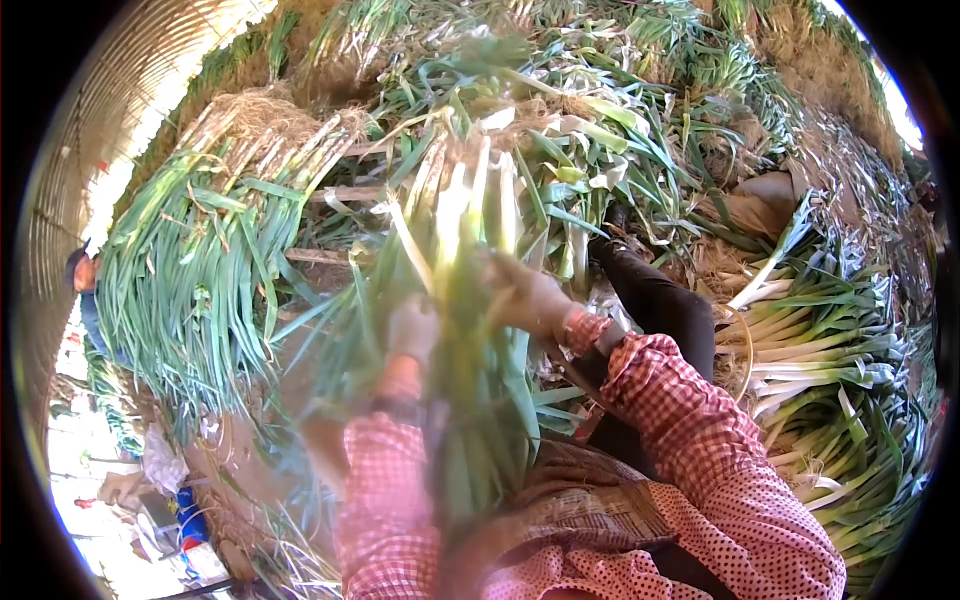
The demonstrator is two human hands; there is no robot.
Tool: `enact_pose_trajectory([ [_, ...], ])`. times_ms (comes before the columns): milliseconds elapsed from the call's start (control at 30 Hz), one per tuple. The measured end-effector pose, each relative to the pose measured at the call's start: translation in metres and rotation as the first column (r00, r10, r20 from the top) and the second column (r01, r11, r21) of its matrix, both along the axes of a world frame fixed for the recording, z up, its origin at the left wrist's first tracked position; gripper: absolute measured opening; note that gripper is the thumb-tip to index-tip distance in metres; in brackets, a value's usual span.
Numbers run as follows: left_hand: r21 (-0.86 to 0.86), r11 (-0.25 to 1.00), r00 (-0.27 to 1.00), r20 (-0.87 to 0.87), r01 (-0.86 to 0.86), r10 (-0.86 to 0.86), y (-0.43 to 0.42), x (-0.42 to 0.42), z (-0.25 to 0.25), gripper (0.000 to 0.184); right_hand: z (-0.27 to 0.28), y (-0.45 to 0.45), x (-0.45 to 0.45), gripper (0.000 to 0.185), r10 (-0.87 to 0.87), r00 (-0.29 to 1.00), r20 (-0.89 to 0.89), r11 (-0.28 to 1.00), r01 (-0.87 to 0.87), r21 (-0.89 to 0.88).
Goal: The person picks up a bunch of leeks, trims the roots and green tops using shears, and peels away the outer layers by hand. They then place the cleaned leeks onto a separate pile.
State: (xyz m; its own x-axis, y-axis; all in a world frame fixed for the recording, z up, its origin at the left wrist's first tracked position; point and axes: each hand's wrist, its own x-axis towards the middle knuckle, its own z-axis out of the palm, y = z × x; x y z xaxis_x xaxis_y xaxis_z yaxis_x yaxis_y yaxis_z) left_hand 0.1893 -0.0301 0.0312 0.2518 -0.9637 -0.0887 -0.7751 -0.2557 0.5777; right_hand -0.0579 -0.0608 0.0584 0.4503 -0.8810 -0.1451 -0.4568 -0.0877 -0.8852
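Note:
My left hand (412, 325) is blurred, its fingers seemingly closed at the lower end of a pale leek stalk. My right hand (525, 295) is curled against the green part of a leek (460, 260) that stands upright close in front of me. Its lower leaves are smeared by motion. Just beyond both hands, several pale leek stalks (508, 205) lie with their roots pointing away from me. The right fingertips are partly hidden behind the leaves.
A large bundle of leeks (200, 270) hangs over wooden slats (320, 256) at left. Trimmed leeks (800, 350) with white stalks are piled at right beside a thin hoop (748, 350). Loose leaves (640, 130) cover the ground ahead. A person's arm (88, 300) shows at far left.

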Motion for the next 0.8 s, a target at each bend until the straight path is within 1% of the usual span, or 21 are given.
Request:
enact_pose_trajectory([
  [33, 0.007, 1.0, 0.999, -0.033, 0.005, -0.005, 0.002, 0.001, 0.003, 0.028, 0.026, 0.01, -0.006, 0.091, 0.017, 1.0, -0.017, 0.993, -0.015, 0.12],
  [67, 0.042, 0.999, 0.999, -0.033, -0.03, 0.031, 0.002, 0.003, -0.001, 0.029, 0.057, 0.023, -0.013, 0.089, 0.038, 0.999, -0.035, 0.97, -0.029, 0.239],
  [133, 0.107, 0.989, 0.993, -0.036, -0.105, 0.11, -0.001, 0.011, -0.019, 0.03, 0.05, 0.061, -0.033, 0.09, 0.163, 0.986, 0.035, 0.98, -0.166, 0.113],
  [167, 0.087, 0.99, 0.993, -0.011, -0.113, 0.115, -0.002, 0.018, -0.038, 0.031, 0.052, 0.085, -0.044, 0.091, 0.228, 0.97, 0.088, 0.964, -0.238, 0.121],
  [200, 0.089, 0.985, 0.988, -0.031, -0.147, 0.15, -0.001, 0.019, -0.044, 0.031, 0.052, 0.108, -0.052, 0.092, 0.284, 0.947, 0.146, 0.944, -0.303, 0.129],
  [233, 0.088, 0.98, 0.982, -0.05, -0.177, 0.182, -0.001, 0.018, -0.049, 0.031, 0.043, 0.125, -0.057, 0.092, 0.302, 0.938, 0.168, 0.939, -0.324, 0.119],
  [267, 0.088, 0.975, 0.975, -0.067, -0.206, 0.212, -0.002, 0.018, -0.058, 0.031, 0.044, 0.13, -0.057, 0.092, 0.295, 0.945, 0.141, 0.941, -0.313, 0.131],
  [300, 0.042, 0.97, 0.97, -0.015, -0.241, 0.242, -0.003, 0.018, -0.067, 0.028, 0.045, 0.136, -0.058, 0.091, 0.288, 0.951, 0.113, 0.942, -0.302, 0.143],
  [333, 0.008, 0.961, 0.959, -0.064, -0.276, 0.276, -0.002, 0.016, -0.067, 0.028, 0.056, 0.131, -0.056, 0.091, 0.296, 0.953, 0.069, 0.925, -0.304, 0.227],
  [400, -0.06, 0.934, 0.927, -0.16, -0.353, 0.34, 0.001, 0.011, -0.059, 0.027, 0.072, 0.118, -0.052, 0.092, 0.327, 0.945, -0.01, 0.874, -0.298, 0.383],
  [433, -0.072, 0.92, 0.92, -0.105, -0.386, 0.378, 0.004, 0.006, -0.044, 0.02, 0.066, 0.123, -0.054, 0.092, 0.326, 0.945, 0.039, 0.885, -0.319, 0.338],
  [500, -0.139, 0.85, 0.823, -0.371, -0.507, 0.431, 0.006, 0.009, -0.055, 0.014, 0.04, 0.137, -0.055, 0.092, 0.309, 0.946, 0.101, 0.943, -0.319, 0.099],
  [533, -0.154, 0.808, 0.75, -0.499, -0.569, 0.433, 0.006, 0.009, -0.063, 0.013, 0.047, 0.133, -0.054, 0.092, 0.294, 0.953, 0.075, 0.944, -0.301, 0.131],
  [567, -0.171, 0.75, 0.692, -0.553, -0.639, 0.464, 0.006, 0.006, -0.065, 0.014, 0.055, 0.13, -0.053, 0.092, 0.278, 0.959, 0.049, 0.945, -0.283, 0.164],
  [633, -0.22, 0.726, 0.677, -0.6, -0.651, 0.426, 0.012, -0.005, -0.06, 0.013, 0.057, 0.108, -0.04, 0.09, 0.216, 0.976, -0.007, 0.95, -0.209, 0.233],
  [667, -0.248, 0.714, 0.674, -0.618, -0.655, 0.405, 0.015, -0.006, -0.061, 0.014, 0.053, 0.098, -0.032, 0.089, 0.177, 0.983, -0.036, 0.964, -0.167, 0.205],
  [700, -0.349, 0.753, 0.802, -0.461, -0.557, 0.38, 0.013, 0.002, -0.069, 0.012, 0.043, 0.087, -0.026, 0.088, 0.144, 0.987, -0.071, 0.981, -0.133, 0.141],
  [733, -0.344, 0.778, 0.831, -0.404, -0.525, 0.382, 0.018, -0.013, -0.046, 0.007, 0.037, 0.074, -0.02, 0.088, 0.105, 0.989, -0.102, 0.993, -0.098, 0.07],
  [767, -0.301, 0.841, 0.887, -0.261, -0.451, 0.382, 0.024, -0.017, -0.027, 0.013, 0.045, 0.055, -0.016, 0.089, 0.099, 0.993, -0.059, 0.978, -0.087, 0.188],
  [800, -0.245, 0.892, 0.925, -0.113, -0.379, 0.362, 0.027, -0.02, -0.017, 0.019, 0.035, 0.038, -0.011, 0.09, 0.088, 0.996, -0.009, 0.987, -0.086, 0.132],
])
